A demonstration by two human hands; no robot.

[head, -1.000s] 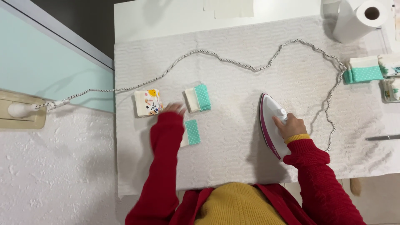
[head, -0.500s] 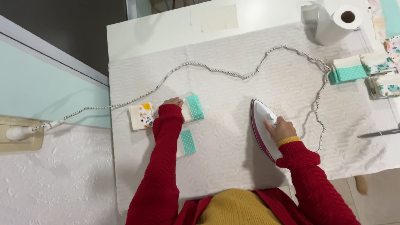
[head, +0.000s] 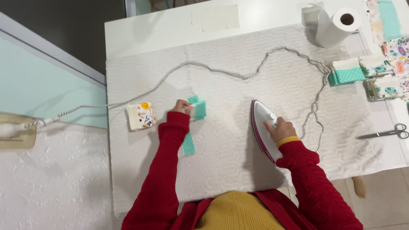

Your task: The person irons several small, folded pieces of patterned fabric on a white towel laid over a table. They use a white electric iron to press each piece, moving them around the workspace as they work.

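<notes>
The table [head: 140, 30] in front of me is covered by a white textured pad [head: 238, 140], which gives a soft, heat-safe surface under both my hands.

My right hand [head: 279, 129] is closed around the handle of the iron [head: 262, 134], which sits on the pad tilted with its nose pointing away from me. I hold it off to the side, well apart from the fabric, so the hot plate stays clear of my other hand. Its braided cord [head: 230, 72] loops out beyond my right hand and runs across the far part of the pad, away past my left, so it does not drag over the pieces.

Beyond my right hand, at the far corner, stands a roll of paper towel [head: 336, 25]. To the right of that hand lie stacked folded fabric pieces [head: 362, 70], and nearer, a pair of scissors [head: 385, 133], both kept out at the edge where the iron will not meet them.

My left hand [head: 182, 105] pinches the small teal dotted fabric piece [head: 198, 108] with its fingertips, lifting or folding one edge; I cannot tell exactly how many fingers grip. Just left of that hand rests a printed folded square [head: 141, 116], set aside. Under my left forearm, nearer my body, lies a narrow teal strip [head: 188, 144].
</notes>
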